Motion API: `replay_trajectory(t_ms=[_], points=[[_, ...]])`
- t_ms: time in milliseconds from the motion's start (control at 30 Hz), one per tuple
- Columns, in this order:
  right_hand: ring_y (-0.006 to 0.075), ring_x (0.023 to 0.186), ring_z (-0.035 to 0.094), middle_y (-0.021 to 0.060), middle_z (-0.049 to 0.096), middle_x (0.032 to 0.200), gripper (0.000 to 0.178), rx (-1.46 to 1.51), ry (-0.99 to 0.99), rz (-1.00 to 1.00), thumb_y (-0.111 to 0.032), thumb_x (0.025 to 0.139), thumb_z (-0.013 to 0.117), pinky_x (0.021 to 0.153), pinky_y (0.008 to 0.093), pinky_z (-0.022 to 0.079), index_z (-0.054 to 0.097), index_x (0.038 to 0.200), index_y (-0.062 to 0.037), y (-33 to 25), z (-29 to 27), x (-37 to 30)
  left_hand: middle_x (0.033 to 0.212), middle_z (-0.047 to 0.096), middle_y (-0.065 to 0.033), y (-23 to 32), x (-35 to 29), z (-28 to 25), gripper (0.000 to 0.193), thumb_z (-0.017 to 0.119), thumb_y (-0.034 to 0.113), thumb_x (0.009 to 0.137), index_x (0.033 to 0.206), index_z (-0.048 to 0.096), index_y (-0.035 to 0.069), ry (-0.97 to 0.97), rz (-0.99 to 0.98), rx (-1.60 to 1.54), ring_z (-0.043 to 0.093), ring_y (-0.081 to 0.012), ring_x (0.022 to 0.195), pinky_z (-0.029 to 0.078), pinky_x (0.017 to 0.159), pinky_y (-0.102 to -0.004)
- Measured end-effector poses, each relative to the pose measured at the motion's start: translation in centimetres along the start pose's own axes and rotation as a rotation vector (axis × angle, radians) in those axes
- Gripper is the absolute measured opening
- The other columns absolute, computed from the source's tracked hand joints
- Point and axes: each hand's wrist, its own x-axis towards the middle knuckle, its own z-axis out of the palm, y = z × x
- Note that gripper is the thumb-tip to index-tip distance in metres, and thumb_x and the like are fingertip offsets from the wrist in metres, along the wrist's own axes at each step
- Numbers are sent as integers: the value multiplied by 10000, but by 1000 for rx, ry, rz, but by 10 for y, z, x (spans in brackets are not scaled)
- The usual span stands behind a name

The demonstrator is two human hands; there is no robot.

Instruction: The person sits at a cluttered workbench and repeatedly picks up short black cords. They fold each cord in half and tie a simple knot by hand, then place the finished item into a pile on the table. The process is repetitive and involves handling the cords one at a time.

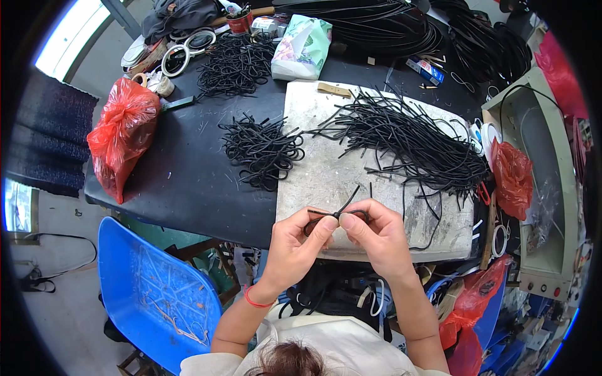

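A thin black cord (348, 199) is pinched between both hands over the near edge of the pale, stained board (307, 182). My left hand (300, 241) grips one side of it and my right hand (375, 233) the other, thumbs almost touching at a small knot or crossing. Loops of the cord curl behind the fingers, and one end sticks up. Beyond the hands, a big heap of loose black cords (407, 141) covers the board's right half. A smaller pile of looped black cords (258, 150) lies at the board's left edge.
A red plastic bag (124, 135) stands on the dark table's left. Farther back are another cord pile (235, 66), a floral tissue pack (302, 47) and black coils (376, 25). At right are a red bag (513, 178) and a grey metal cabinet (552, 207). A blue plastic chair (147, 282) stands lower left.
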Motion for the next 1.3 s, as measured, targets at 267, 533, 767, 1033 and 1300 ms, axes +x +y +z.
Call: replay_trajectory(t_ms=[267, 533, 767, 1033, 1300], points=[[20, 682, 442, -30, 522, 758, 126, -48, 57, -85, -104, 874, 552, 592, 171, 357, 547, 944, 0, 7, 7, -4, 601, 518, 34, 3, 3, 5, 181, 587, 202, 863, 795, 598, 35, 70, -135, -99, 443, -9, 529, 343, 479, -156], [28, 716, 433, -28, 506, 782, 147, -102, 3, -66, -111, 890, 522, 624, 177, 360, 525, 981, 4, 9, 8, -2, 599, 521, 31, 1, 3, 4, 192, 602, 213, 853, 788, 598, 32, 118, -115, -81, 440, -6, 521, 336, 463, -151], [33, 725, 453, -9, 530, 831, 174, 106, 27, -23, -118, 893, 521, 631, 185, 382, 524, 1016, 3, 8, 14, -3, 710, 568, -10, -2, 7, 9, 191, 607, 197, 852, 860, 596, 6, 207, -2, -179, 500, -43, 626, 411, 579, -181], [77, 715, 513, 28, 557, 872, 141, -349, 328, -298, -107, 866, 556, 640, 207, 416, 570, 972, -15, 2, 14, -9, 878, 624, -85, 15, 19, -11, 205, 529, 135, 884, 1017, 583, -12, -2, -59, -329, 577, -109, 758, 459, 710, -235], [52, 701, 507, 28, 579, 857, 175, 63, -46, -163, -172, 909, 499, 588, 192, 420, 555, 948, -11, -10, 10, 10, 892, 614, -51, 17, 7, -2, 150, 510, 86, 895, 941, 600, -26, -204, -50, -233, 540, -70, 780, 448, 693, -211]])
